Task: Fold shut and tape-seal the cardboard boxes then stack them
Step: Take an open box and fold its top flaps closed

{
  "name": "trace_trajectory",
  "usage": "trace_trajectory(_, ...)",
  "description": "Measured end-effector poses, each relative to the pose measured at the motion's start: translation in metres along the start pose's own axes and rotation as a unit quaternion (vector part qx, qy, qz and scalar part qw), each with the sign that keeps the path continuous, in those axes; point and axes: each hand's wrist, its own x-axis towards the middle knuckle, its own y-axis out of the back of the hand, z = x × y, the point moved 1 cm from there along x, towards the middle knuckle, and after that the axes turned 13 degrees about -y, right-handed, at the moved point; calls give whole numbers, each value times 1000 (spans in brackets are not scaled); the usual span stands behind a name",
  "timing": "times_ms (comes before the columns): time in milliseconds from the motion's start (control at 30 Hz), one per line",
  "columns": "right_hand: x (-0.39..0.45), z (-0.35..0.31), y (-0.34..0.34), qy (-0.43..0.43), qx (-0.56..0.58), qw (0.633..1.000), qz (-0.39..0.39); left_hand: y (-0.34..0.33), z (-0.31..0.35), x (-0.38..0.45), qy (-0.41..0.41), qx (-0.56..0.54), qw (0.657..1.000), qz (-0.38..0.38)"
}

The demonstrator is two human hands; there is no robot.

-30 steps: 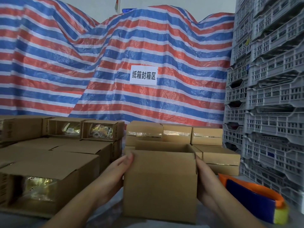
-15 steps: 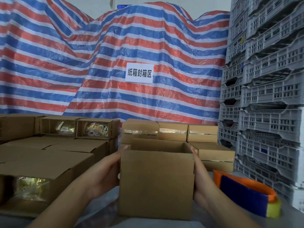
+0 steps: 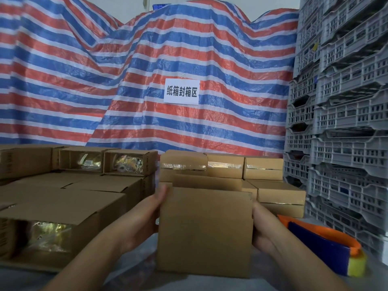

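A small brown cardboard box (image 3: 204,229) stands in front of me with its top flaps up and open. My left hand (image 3: 144,219) presses flat against its left side, fingers straight and reaching up to the top edge. My right hand (image 3: 260,227) presses against the right side, with its fingertips hidden behind the box. An orange and blue tape dispenser (image 3: 323,246) lies on the surface to the right of the box, apart from my right hand. Several tape-sealed boxes (image 3: 262,171) are stacked just behind the held box.
Open boxes (image 3: 52,217) lying on their sides with shiny contents fill the left side. Tall stacks of grey plastic crates (image 3: 346,143) wall off the right. A red, white and blue striped tarp (image 3: 147,80) with a white sign (image 3: 181,91) hangs behind.
Both hands stay pressed on the box's sides and the box stays where it was. Only my view has shifted slightly.
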Motion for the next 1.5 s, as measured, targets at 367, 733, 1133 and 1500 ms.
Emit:
trace_trajectory(367, -5, 5, -3, 177, -47, 980, 73, -6, -4, 3, 1, 36, 999, 36)
trace_trajectory(733, 9, 16, 1, 181, -115, 974, 75, -12, -11, 12, 37, 53, 991, 121)
trace_trajectory(1133, 16, 7, 7, 140, -83, 987, 8, -8, 7, 12, -15, 110, 989, 96)
trace_trajectory(1500, 6, -43, 12, 235, -475, 848, -4, -10, 37, 30, -81, 423, 901, -43)
